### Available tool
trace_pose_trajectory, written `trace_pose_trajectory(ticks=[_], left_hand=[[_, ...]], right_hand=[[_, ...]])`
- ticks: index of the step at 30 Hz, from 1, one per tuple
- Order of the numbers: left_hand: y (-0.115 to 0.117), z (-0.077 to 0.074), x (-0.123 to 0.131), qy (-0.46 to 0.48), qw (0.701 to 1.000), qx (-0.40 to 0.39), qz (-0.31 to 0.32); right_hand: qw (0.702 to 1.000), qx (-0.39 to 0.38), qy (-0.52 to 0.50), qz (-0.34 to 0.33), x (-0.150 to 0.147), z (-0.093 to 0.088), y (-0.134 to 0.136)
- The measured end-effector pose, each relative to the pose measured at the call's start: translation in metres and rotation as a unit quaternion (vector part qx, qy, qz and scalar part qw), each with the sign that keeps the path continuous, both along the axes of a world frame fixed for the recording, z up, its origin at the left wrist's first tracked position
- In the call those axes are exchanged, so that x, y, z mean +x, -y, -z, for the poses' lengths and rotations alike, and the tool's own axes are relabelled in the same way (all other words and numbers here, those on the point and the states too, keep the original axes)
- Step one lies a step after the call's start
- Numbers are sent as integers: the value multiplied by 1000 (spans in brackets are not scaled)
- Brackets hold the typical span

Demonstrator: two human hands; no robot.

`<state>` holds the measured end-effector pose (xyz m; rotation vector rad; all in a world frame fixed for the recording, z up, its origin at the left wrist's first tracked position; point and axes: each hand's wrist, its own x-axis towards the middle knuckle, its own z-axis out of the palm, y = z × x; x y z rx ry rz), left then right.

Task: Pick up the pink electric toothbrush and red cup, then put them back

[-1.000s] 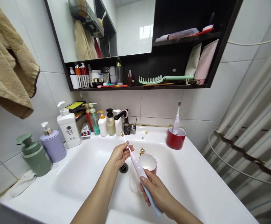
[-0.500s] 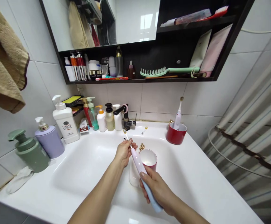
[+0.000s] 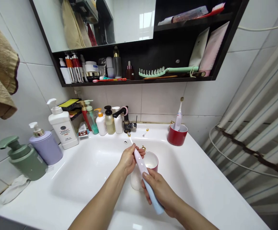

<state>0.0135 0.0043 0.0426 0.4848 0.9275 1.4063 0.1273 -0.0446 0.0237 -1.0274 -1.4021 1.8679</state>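
Observation:
Over the sink basin (image 3: 86, 172) I hold an electric toothbrush (image 3: 141, 162), its pink-to-blue handle slanting down to the right. My right hand (image 3: 159, 188) is wrapped round the lower handle. With thumb and fingers, my left hand (image 3: 130, 158) pinches the toothbrush where the slim brush head meets the handle. The bristles point up towards the black faucet (image 3: 126, 118). Behind the handle, partly hidden, a red cup with a white inside (image 3: 152, 159) stands in the basin. A loose brush head (image 3: 145, 132) lies on the sink's back ledge.
At the right back, a red cup (image 3: 177, 135) holds another electric toothbrush (image 3: 178, 118). Several pump bottles line the left and back, including a green one (image 3: 28, 161) and a purple one (image 3: 46, 147). A dark cabinet (image 3: 134, 83) overhangs the sink; a curtain (image 3: 256, 134) hangs at right.
The view has shifted slightly, so most things sit a little further left. Both hands keep their hold on the toothbrush, with the left hand's fingers slightly changed.

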Motion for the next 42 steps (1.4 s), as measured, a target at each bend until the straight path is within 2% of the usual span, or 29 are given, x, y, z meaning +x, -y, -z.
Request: trace_pose_trajectory(ticks=[8, 14, 19, 20, 23, 25, 30, 32, 35, 38, 40, 42], left_hand=[[1, -2, 1, -6, 1000, 28, 5], [3, -5, 1, -33, 998, 59, 4], [3, -6, -2, -9, 998, 54, 34], [3, -6, -2, -8, 998, 59, 35], [3, -6, 0, -24, 996, 80, 35], [3, -6, 0, -32, 995, 86, 40], [2, -5, -1, -2, 995, 82, 64], [3, -6, -1, 4, 994, 86, 65], [5, -8, 2, -9, 994, 94, 51], [5, -9, 4, -45, 992, 116, 28], [5, -6, 5, -110, 986, 127, -4], [5, 0, 6, -212, 967, 140, -21]], right_hand=[[1000, 2, -5, -12, 0, -2, 0], [994, 89, 57, 32, 0, -1, -2], [996, -51, -68, -39, -1, -7, 2], [996, -49, -71, -39, -1, -7, 2], [999, 31, -16, 8, -3, -4, 1], [999, 47, 3, 27, -4, -2, 1], [994, -58, -89, -25, -6, -2, 3], [991, -70, -105, -33, -6, -3, 5], [995, -13, -94, -19, -6, -5, 0], [991, 97, -71, 51, -4, -16, -18], [977, 168, -51, 118, -2, -26, -37], [964, 215, -25, 154, 1, -32, -57]])
